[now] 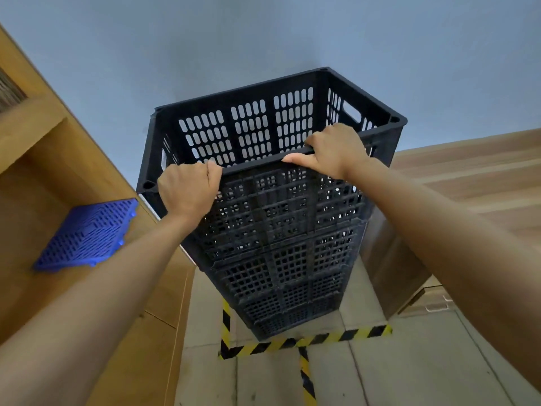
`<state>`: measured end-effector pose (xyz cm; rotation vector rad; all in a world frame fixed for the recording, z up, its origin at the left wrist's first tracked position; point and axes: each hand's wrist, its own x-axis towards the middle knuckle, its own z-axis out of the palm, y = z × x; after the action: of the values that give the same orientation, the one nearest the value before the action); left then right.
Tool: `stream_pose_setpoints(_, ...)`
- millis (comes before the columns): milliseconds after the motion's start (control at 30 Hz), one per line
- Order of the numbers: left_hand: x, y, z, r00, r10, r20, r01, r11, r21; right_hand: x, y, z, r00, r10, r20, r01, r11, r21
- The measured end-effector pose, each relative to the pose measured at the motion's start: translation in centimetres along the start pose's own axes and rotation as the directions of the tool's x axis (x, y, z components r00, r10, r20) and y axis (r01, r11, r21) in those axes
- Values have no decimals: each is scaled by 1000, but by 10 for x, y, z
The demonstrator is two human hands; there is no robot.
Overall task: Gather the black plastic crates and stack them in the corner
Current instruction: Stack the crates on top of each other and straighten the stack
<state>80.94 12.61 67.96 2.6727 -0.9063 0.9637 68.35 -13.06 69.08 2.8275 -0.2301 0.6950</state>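
Observation:
A tall stack of black plastic crates [292, 259] stands against the grey wall inside a floor zone marked by yellow-black tape [307, 342]. The top crate [251, 127] is slotted and empty, its open mouth facing me. My left hand [187, 191] grips the near rim of the top crate close to its left corner. On the same rim, farther right, my right hand [333, 150] is closed over the edge with the thumb stretched along it. Both arms reach up from the bottom corners of the view.
A wooden shelf unit [44, 171] rises on the left, with a blue plastic grid panel [87, 234] lying on it. A wooden cabinet [468, 183] stands on the right, close to the stack. The grey tiled floor [409, 370] runs toward me.

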Motion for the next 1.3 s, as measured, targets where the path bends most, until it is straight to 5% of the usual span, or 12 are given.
stream_pose_setpoints(567, 48, -73, 46, 990, 94, -102, -107, 985, -134, 34, -60, 6, 982, 181, 49, -181, 983, -2)
stream_pose_setpoints(1000, 87, -113, 80, 986, 127, -106, -142, 979, -147, 67, -85, 20, 984, 175, 43, -175, 985, -5)
stream_pose_setpoints(1300, 98, -124, 78, 952, 305, -10, -300, 930, -212, 80, -80, 27, 989, 120, 89, -123, 992, 25)
